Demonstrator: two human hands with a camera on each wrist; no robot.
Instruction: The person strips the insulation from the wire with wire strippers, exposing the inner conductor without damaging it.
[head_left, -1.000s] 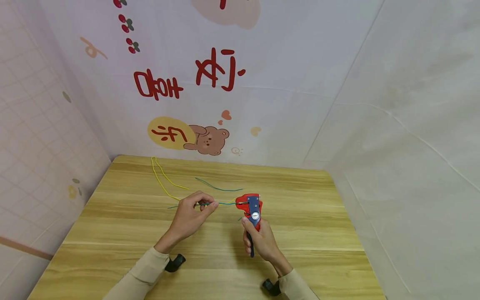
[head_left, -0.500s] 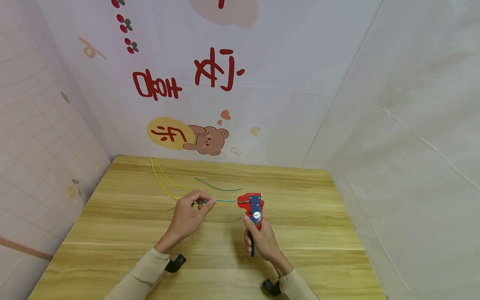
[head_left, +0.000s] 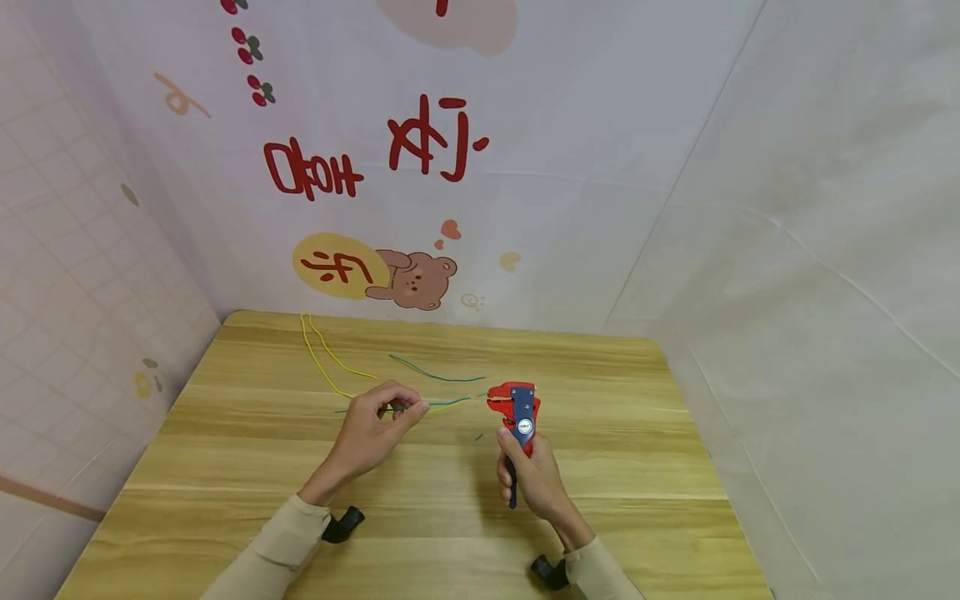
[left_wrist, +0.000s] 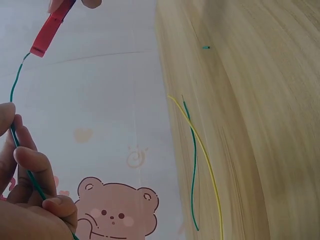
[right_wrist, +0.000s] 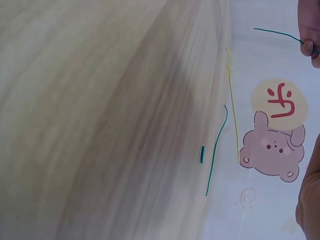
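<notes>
My left hand (head_left: 378, 421) pinches a green wire (head_left: 448, 402) between thumb and fingers, and the wire's tail trails behind the hand to the left. My right hand (head_left: 534, 479) grips a red and blue wire stripper (head_left: 522, 408) by its handles, to the right of the left hand. In the left wrist view, the green wire (left_wrist: 13, 90) has a short bare stretch near its end, with a bit of green insulation (left_wrist: 27, 55) beyond it at the tip of the red stripper (left_wrist: 46, 32). Only an edge of the right hand (right_wrist: 310, 195) shows in the right wrist view.
On the wooden table (head_left: 600, 467) lies a second green wire (head_left: 435, 375) with a bare end. A long looped yellow wire (head_left: 318, 358) passes behind my left hand. A small green insulation scrap (head_left: 479, 437) lies left of the stripper. A printed wall sheet (head_left: 562, 208) borders the table.
The right hand with the wire stripper has moved right and slightly up, away from the left hand. The bare stretch on the green wire now shows outside the stripper.
</notes>
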